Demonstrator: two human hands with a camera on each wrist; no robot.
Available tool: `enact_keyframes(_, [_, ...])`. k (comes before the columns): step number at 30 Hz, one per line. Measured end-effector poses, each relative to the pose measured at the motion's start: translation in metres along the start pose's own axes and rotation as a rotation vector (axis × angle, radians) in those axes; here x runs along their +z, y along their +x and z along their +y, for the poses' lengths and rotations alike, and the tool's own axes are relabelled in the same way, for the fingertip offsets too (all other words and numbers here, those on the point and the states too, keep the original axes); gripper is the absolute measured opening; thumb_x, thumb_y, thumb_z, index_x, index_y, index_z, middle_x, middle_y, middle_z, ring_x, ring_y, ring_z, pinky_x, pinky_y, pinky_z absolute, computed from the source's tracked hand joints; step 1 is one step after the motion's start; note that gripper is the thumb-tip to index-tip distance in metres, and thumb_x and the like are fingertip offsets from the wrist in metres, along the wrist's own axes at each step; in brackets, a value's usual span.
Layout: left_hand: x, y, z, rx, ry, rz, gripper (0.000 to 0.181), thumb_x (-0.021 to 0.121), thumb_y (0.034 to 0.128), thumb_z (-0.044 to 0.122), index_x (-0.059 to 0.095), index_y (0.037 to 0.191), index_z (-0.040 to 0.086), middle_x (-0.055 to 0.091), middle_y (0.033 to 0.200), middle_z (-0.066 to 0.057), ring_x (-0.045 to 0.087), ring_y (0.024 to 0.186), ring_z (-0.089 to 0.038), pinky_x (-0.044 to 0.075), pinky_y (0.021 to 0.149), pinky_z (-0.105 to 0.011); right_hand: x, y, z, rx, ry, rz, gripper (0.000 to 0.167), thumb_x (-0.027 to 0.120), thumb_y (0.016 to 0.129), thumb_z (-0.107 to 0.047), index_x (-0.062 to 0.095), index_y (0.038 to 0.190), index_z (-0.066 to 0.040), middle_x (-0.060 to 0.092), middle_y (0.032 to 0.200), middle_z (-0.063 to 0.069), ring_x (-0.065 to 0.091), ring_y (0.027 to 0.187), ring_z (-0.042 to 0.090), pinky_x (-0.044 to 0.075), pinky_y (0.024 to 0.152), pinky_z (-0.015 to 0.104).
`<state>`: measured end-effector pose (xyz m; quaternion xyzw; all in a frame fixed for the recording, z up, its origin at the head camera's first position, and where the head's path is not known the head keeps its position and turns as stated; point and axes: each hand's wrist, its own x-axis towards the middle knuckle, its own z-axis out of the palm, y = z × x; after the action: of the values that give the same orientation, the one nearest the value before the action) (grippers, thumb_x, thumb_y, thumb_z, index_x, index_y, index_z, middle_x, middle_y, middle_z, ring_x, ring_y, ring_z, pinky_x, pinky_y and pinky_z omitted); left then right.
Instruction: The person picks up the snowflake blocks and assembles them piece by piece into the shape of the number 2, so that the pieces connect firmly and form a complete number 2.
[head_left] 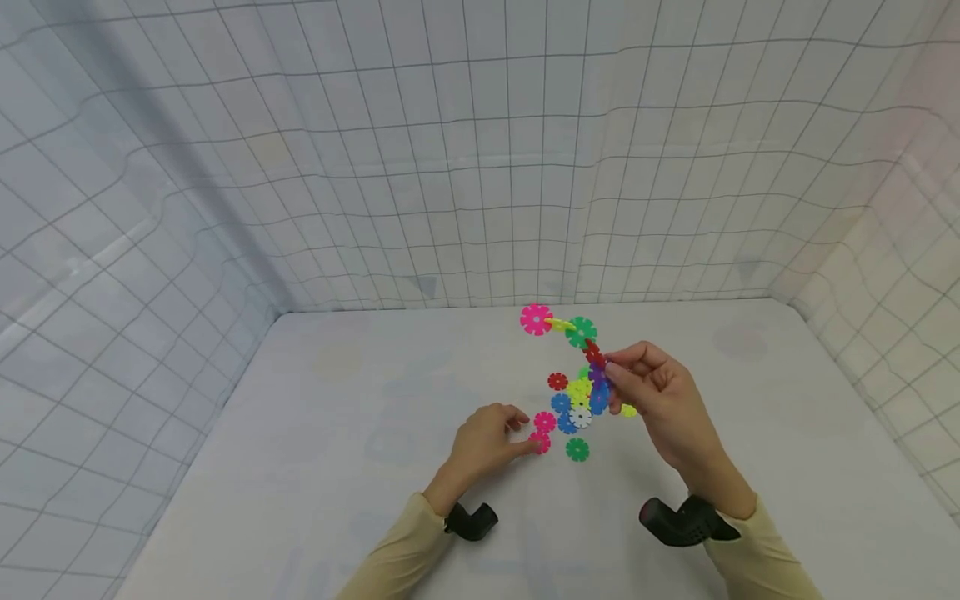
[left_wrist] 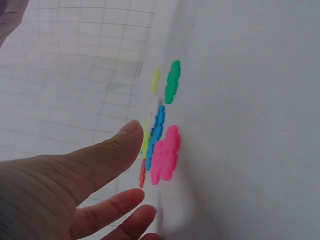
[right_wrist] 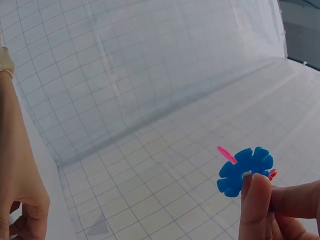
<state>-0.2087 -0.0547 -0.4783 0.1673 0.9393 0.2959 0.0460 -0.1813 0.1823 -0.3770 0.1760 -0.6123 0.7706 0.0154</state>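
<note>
My right hand [head_left: 670,412] pinches a chain of linked plastic snowflake discs, held above the table. A blue disc [right_wrist: 245,167] is at the fingertips in the right wrist view. From the purple disc at the fingers, the chain runs through a red disc [head_left: 593,353], a green disc [head_left: 581,332] and a yellow disc [head_left: 560,324] to a pink disc [head_left: 536,319] at its far end. My left hand [head_left: 483,439] holds nothing, thumb and fingers apart, beside two loose pink discs [left_wrist: 166,155]. In the head view its thumb overlaps the nearer one; contact cannot be told.
Loose discs lie between the hands: a red disc [head_left: 557,381], a white disc [head_left: 580,417], a green disc [head_left: 577,450], and several blue and yellow ones. A yellow disc [head_left: 628,411] lies partly behind the right hand. Grid-patterned sheets [head_left: 480,167] enclose the white table [head_left: 337,467].
</note>
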Motion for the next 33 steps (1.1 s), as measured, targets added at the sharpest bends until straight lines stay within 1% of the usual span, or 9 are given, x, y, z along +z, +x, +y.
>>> enact_keyframes(3, [0.009,0.002,-0.006,-0.003,0.009,0.007,0.042,0.079,0.0746,0.040,0.067,0.104,0.013,0.056,0.086,0.004,0.048,0.080,-0.011,0.044,0.064,-0.025,-0.001,0.001,0.001,-0.010,-0.008,0.012,0.010,0.052,0.095,0.002,0.057,0.104,0.004,0.062,0.080,0.008,0.059,0.064,0.015,0.053,0.063,0.023])
enact_keyframes(10, [0.021,0.006,-0.009,-0.020,0.014,0.062,0.041,0.080,0.0721,0.046,0.063,0.096,0.017,0.047,0.083,0.007,0.043,0.083,-0.013,0.040,0.061,-0.024,-0.004,0.003,0.001,-0.004,0.009,0.026,0.010,0.053,0.095,0.001,0.058,0.104,0.004,0.062,0.080,0.008,0.059,0.064,0.015,0.053,0.063,0.022])
enact_keyframes(14, [0.024,0.005,-0.009,-0.009,0.025,0.073,0.036,0.080,0.0732,0.044,0.064,0.092,0.018,0.047,0.081,0.007,0.042,0.081,-0.012,0.038,0.061,-0.024,-0.003,0.003,0.003,0.004,0.017,0.019,0.010,0.053,0.095,0.001,0.058,0.104,0.003,0.063,0.081,0.008,0.059,0.064,0.014,0.053,0.063,0.022])
enact_keyframes(19, [0.022,0.003,-0.010,0.002,-0.007,0.045,0.031,0.081,0.0731,0.037,0.063,0.088,0.016,0.051,0.081,0.007,0.044,0.079,-0.011,0.041,0.063,-0.024,0.000,0.003,0.007,0.036,0.013,0.018,0.009,0.054,0.095,0.000,0.058,0.103,0.001,0.062,0.082,0.007,0.060,0.065,0.013,0.053,0.064,0.022])
enact_keyframes(20, [0.021,0.003,-0.010,0.002,-0.027,0.034,0.030,0.081,0.0732,0.035,0.062,0.088,0.017,0.052,0.081,0.008,0.045,0.078,-0.010,0.041,0.063,-0.024,0.000,0.003,0.008,0.042,0.012,0.019,0.009,0.055,0.095,-0.001,0.058,0.103,0.001,0.062,0.082,0.007,0.060,0.065,0.013,0.053,0.064,0.022])
enact_keyframes(24, [0.013,0.004,-0.013,-0.001,-0.163,-0.005,0.026,0.081,0.0754,0.028,0.062,0.088,0.016,0.057,0.077,0.009,0.051,0.070,-0.009,0.044,0.063,-0.025,0.001,0.003,0.011,0.066,0.006,0.024,0.010,0.056,0.095,-0.003,0.058,0.104,0.000,0.062,0.083,0.007,0.060,0.066,0.013,0.054,0.065,0.023])
enact_keyframes(28, [0.000,0.005,-0.014,-0.010,-0.319,-0.021,0.020,0.080,0.0777,0.023,0.066,0.086,0.013,0.060,0.073,0.008,0.056,0.064,-0.010,0.048,0.061,-0.025,0.002,0.003,0.014,0.066,0.014,0.009,0.010,0.056,0.095,-0.002,0.058,0.104,0.001,0.062,0.082,0.007,0.061,0.067,0.013,0.054,0.066,0.024])
enact_keyframes(31, [-0.011,0.004,-0.009,-0.009,-0.498,-0.047,0.017,0.078,0.0801,0.020,0.068,0.088,0.008,0.064,0.076,0.003,0.063,0.066,-0.016,0.052,0.063,-0.026,0.002,0.004,0.016,0.058,0.020,-0.012,0.011,0.055,0.094,0.000,0.057,0.105,0.002,0.062,0.083,0.008,0.062,0.069,0.015,0.054,0.068,0.026])
enact_keyframes(33, [-0.020,0.002,-0.001,0.000,-0.626,-0.065,0.018,0.077,0.0816,0.019,0.069,0.090,0.005,0.067,0.079,-0.001,0.067,0.069,-0.022,0.054,0.066,-0.028,0.003,0.004,0.017,0.054,0.025,-0.028,0.013,0.056,0.094,0.002,0.057,0.106,0.002,0.063,0.084,0.009,0.064,0.071,0.016,0.054,0.070,0.027])
